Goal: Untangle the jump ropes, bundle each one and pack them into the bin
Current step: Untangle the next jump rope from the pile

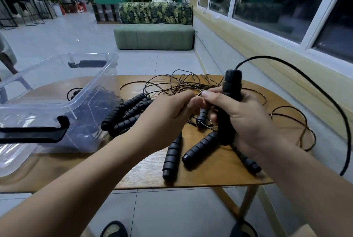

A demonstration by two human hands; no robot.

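My right hand [242, 116] grips a black jump-rope handle [230, 91] upright above the wooden table [210, 175]; its thick black cord [324, 95] arcs up and down past the table's right edge. My left hand [172, 116] pinches thin black cord right beside my right thumb. A tangle of thin cords [181, 84] spreads over the far half of the table. Several ribbed black handles lie loose: a cluster [126, 112] on the left and two [172, 156] [200, 147] near the front. The clear plastic bin [57, 91] on the left holds dark bundled ropes.
The bin has black clip handles [38, 131] and overhangs the table's left part. A green bench [154, 36] stands on the floor beyond. A window wall runs along the right. People sit far off. My feet [114, 229] show under the table.
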